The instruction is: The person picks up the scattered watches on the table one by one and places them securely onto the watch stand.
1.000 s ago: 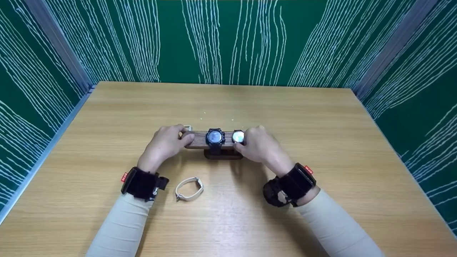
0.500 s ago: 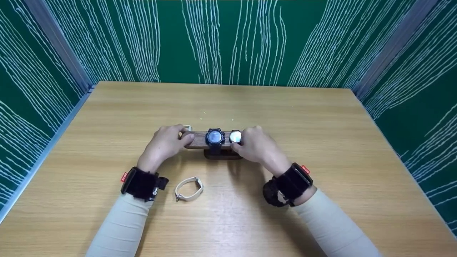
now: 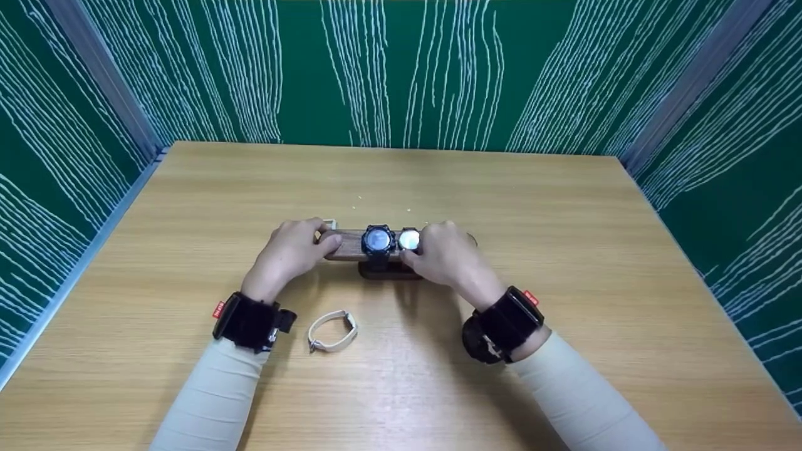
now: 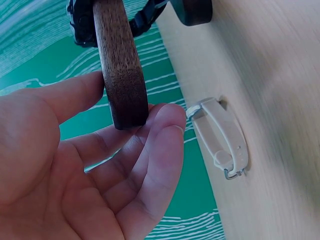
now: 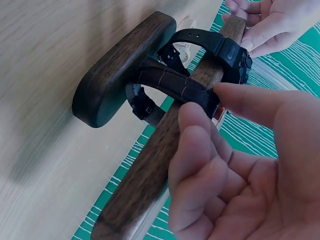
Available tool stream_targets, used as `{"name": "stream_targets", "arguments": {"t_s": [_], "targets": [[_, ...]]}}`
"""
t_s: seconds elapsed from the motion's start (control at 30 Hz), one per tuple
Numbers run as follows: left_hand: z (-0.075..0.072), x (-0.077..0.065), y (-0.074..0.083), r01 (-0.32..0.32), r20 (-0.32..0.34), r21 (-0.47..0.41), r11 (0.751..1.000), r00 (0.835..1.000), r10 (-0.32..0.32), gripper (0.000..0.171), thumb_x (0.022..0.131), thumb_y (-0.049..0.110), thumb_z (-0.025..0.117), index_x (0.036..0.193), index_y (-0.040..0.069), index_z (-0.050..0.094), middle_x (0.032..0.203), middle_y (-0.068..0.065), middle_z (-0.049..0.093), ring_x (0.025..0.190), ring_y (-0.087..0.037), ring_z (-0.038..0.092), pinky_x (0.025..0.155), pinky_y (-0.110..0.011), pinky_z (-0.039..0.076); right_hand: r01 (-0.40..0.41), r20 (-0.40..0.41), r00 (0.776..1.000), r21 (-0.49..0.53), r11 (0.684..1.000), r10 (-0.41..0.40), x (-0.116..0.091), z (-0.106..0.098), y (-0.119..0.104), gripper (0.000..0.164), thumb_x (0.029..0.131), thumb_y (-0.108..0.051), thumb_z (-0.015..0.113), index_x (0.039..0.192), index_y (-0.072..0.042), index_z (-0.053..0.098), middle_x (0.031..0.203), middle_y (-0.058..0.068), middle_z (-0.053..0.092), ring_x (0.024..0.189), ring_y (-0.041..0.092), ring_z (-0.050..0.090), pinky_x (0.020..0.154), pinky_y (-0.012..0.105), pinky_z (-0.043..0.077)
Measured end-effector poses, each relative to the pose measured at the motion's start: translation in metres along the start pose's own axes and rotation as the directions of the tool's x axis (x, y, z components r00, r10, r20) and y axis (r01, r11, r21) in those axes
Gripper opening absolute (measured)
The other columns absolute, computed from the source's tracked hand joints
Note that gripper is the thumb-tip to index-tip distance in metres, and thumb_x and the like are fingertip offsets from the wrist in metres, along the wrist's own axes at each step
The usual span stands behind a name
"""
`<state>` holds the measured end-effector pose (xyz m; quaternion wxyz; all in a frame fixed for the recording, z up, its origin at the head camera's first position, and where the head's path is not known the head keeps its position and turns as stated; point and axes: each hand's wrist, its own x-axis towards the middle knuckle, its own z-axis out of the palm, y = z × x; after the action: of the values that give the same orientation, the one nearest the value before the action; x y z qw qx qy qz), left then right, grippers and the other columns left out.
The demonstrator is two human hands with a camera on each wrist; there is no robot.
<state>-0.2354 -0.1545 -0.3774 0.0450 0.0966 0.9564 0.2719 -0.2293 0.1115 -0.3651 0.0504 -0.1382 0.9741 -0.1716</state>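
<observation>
Dark brown, grained stand [image 5: 150, 172]; black watch [image 3: 377, 240]; a dark brown strap [image 5: 172, 86] with crosswise lines; cream band [image 3: 332, 347]; whitish sleeves [image 3: 213, 388]; light-brown, grained table [image 3: 401, 181]; green walls [image 3: 301, 75] streaked in wavering white.

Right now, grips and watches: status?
Left grip holds dark brown wooden watch stand. Right grip pinches round dark-strapped watch on it. Round black watch close leftward, could obstruct.
</observation>
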Motion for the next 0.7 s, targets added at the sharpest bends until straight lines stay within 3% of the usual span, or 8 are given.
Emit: {"name": "stream_targets", "arguments": {"t_s": [0.2, 0.53, 0.7], "targets": [[0.0, 0.0, 0.001, 0.016, 0.013, -0.012, 1.0, 1.0, -0.015, 0.034, 0.108, 0.039, 0.061, 0.121, 0.009, 0.07, 0.11, -0.012, 0.068, 0.099, -0.03, 0.06, 0.082, -0.042, 0.047, -0.005, -0.006, 1.0, -0.028, 1.0, 0.005, 0.001, 0.0, -0.001, 0.054, 0.099, -0.042, 0.073, 0.06, -0.018, 0.045, 0.062, -0.003, 0.044, 0.049, 0.011, 0.041, 0.05, 0.03, 0.038], [0.0, 0.0, 0.0, 0.022, 0.019, -0.015, 1.0, 1.0, -0.022, 0.035, 0.108, 0.039, 0.06, 0.123, 0.009, 0.07, 0.11, -0.012, 0.068, 0.098, -0.03, 0.06, 0.081, -0.041, 0.047, 0.014, -0.039, 0.999, -0.083, 0.996, -0.017, 0.0, 0.001, -0.003, 0.048, 0.096, -0.046, 0.075, 0.067, -0.015, 0.054, 0.079, 0.009, 0.062, 0.062, 0.02, 0.053, 0.052, 0.033, 0.041], [0.0, 0.001, 0.001, 0.001, 0.002, 0.011, 1.0, 1.0, -0.001, 0.036, 0.108, 0.039, 0.061, 0.121, 0.007, 0.07, 0.103, -0.013, 0.067, 0.093, -0.03, 0.06, 0.078, -0.04, 0.045, 0.051, -0.03, 0.998, -0.019, 0.999, -0.052, -0.008, -0.004, 0.0, 0.047, 0.097, -0.041, 0.076, 0.067, -0.015, 0.051, 0.069, 0.001, 0.052, 0.059, 0.017, 0.047, 0.053, 0.032, 0.038]]}}
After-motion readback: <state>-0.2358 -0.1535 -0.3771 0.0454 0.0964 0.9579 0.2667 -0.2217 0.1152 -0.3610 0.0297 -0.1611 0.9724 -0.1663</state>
